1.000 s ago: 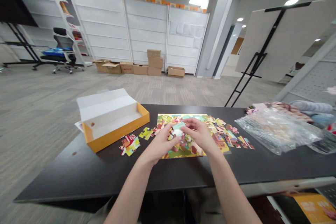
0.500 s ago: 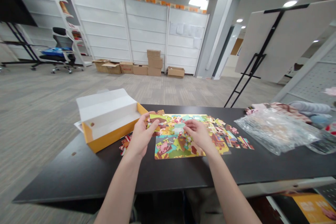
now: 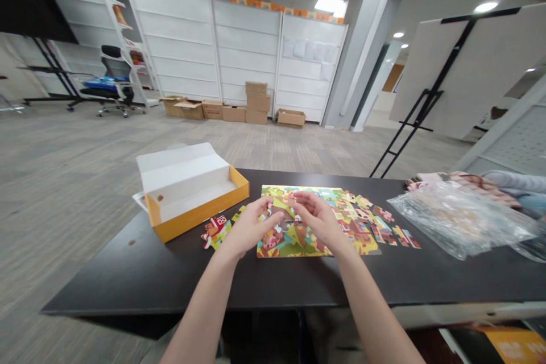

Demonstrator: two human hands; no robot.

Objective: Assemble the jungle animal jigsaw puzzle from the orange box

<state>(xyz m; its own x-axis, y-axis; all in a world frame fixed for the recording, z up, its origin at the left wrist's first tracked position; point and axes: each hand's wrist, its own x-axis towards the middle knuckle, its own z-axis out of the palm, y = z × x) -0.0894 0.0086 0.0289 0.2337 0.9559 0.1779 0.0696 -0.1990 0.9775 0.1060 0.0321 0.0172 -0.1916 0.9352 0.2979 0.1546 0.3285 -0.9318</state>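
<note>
A colourful jigsaw puzzle (image 3: 307,247) with a farm-animal picture lies on the black table, with loose pieces strewn over it. Above its left part, my left hand (image 3: 251,226) has its thumb and fingers curled around a green and brown puzzle piece (image 3: 278,205). Close by on the right, my right hand (image 3: 318,217) pinches a small pinkish puzzle piece (image 3: 292,201) between thumb and fingertips. My fingers cover part of the picture, and the outlines of both pieces are hard to make out.
An open yellow box (image 3: 200,210) with a white inside stands left of the puzzle. Several loose pieces (image 3: 215,229) lie by the box, and more (image 3: 386,224) right of the puzzle. Clear plastic bags (image 3: 460,216) and folded fabrics (image 3: 482,185) occupy the right side.
My left hand has moved right from beside the box to over the puzzle, bringing its piece closer to my right hand. My right hand has shifted slightly. The view has turned a little left.
</note>
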